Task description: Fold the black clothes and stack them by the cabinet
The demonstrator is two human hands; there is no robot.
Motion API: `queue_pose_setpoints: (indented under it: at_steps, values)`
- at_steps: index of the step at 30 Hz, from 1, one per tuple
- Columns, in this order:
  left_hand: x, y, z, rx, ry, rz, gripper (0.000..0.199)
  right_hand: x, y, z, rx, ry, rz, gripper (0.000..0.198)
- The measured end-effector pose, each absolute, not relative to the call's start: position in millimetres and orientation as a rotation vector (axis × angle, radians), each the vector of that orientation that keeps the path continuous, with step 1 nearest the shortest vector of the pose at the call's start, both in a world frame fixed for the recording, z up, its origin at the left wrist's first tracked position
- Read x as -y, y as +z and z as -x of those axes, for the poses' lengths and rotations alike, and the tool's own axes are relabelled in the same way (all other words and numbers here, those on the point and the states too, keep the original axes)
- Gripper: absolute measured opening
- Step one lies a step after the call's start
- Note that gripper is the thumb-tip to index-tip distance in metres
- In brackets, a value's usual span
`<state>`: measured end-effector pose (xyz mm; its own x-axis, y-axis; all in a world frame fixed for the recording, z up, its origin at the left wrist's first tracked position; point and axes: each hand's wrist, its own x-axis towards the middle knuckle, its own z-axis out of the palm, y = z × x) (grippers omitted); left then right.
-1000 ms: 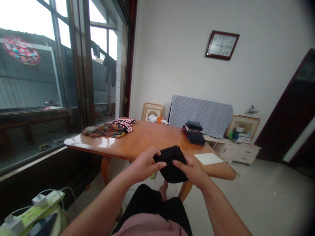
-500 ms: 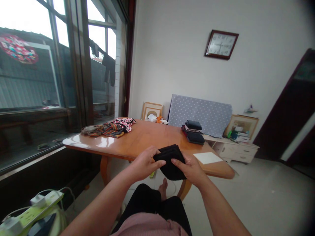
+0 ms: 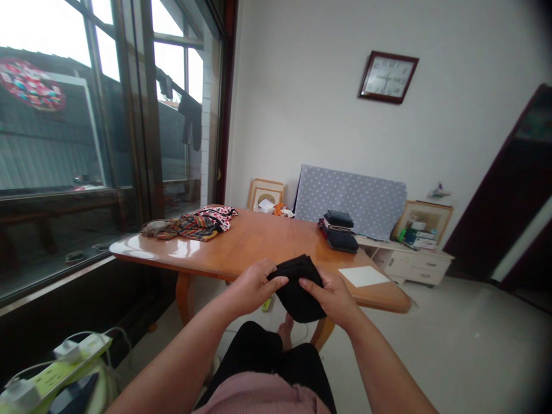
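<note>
A small folded black cloth (image 3: 301,294), probably a garment, is held up between both hands just in front of the table's near edge. My left hand (image 3: 261,283) grips its left upper corner, thumb on the near face. On the right side, my right hand (image 3: 334,294) pinches it the same way, its fingers hidden behind the fabric. Layered folds show along the upper edge. Beyond lies the wooden table (image 3: 259,244), bearing a stack of folded dark clothes (image 3: 340,231) to the right and a loose heap of patterned clothes (image 3: 194,224) to the left.
A white sheet (image 3: 363,276) lies at the table's right end. Behind stand a low white cabinet (image 3: 414,267) and a dotted cloth-covered panel (image 3: 351,198). Lower left is a green power strip (image 3: 56,374) with plugs and cords. A large window (image 3: 56,144) runs along the left.
The black cloth has tilted slightly, its lower edge hanging a little lower. Both hands keep their hold in nearly the same place.
</note>
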<state>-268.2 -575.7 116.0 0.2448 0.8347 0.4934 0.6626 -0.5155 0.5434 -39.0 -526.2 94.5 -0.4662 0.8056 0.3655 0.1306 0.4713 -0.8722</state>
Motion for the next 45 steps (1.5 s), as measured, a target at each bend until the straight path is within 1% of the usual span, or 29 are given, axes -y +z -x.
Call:
queue_pose_setpoints:
  at_steps: [7,11,16,20,21,23,24,25,26,29,30,32,34,37,38,39,40,43,45]
  values:
    - [568,106,269,-1.495,1.186,-2.143,0.032,526,95,39,1.911,1.045,0.785,0.045]
    - [564,101,271,-1.51,1.256,-2.054,0.036,527,95,38,1.903,1.078,0.781,0.046]
    - [564,102,274,-1.452,1.2,-2.086,0.037,526,93,37,1.925,1.043,0.776,0.043]
    - [565,102,275,-1.38,1.182,-2.033,0.032,526,93,36,1.963,1.031,0.776,0.043]
    - [566,103,274,-1.333,1.2,-2.009,0.038,527,93,36,1.976,1.017,0.781,0.043]
    - [568,106,272,-1.24,1.241,-1.981,0.056,528,95,36,2.01,0.991,0.788,0.043]
    - [570,109,270,-1.204,1.254,-1.987,0.062,529,96,36,2.027,0.982,0.787,0.042]
    - [571,111,268,-1.177,1.258,-2.007,0.063,529,97,37,2.044,0.975,0.781,0.042]
    - [572,114,266,-1.157,1.252,-2.035,0.059,530,98,37,2.06,0.968,0.772,0.042]
    - [575,119,262,-1.127,1.211,-2.105,0.033,531,99,38,2.094,0.961,0.747,0.041]
    - [575,119,261,-1.125,1.197,-2.115,0.027,531,100,38,2.102,0.969,0.738,0.041]
    - [575,118,261,-1.124,1.182,-2.113,0.021,531,100,38,2.114,0.988,0.728,0.04]
    - [574,115,260,-1.107,1.192,-2.098,0.025,532,100,38,2.123,0.998,0.729,0.04]
    - [573,112,259,-1.099,1.236,-2.059,0.052,534,101,39,2.134,1.016,0.748,0.042]
    - [573,112,258,-1.104,1.222,-2.063,0.059,534,101,40,2.139,1.021,0.755,0.043]
    - [573,112,257,-1.113,1.19,-2.077,0.06,535,101,40,2.146,1.022,0.762,0.043]
    - [574,113,256,-1.124,1.143,-2.095,0.055,535,100,41,2.154,1.023,0.765,0.044]
    - [574,112,251,-1.161,1.06,-2.131,0.032,536,99,41,2.172,1.055,0.748,0.044]
    - [574,110,248,-1.212,1.09,-2.14,0.029,536,98,41,2.155,1.109,0.738,0.044]
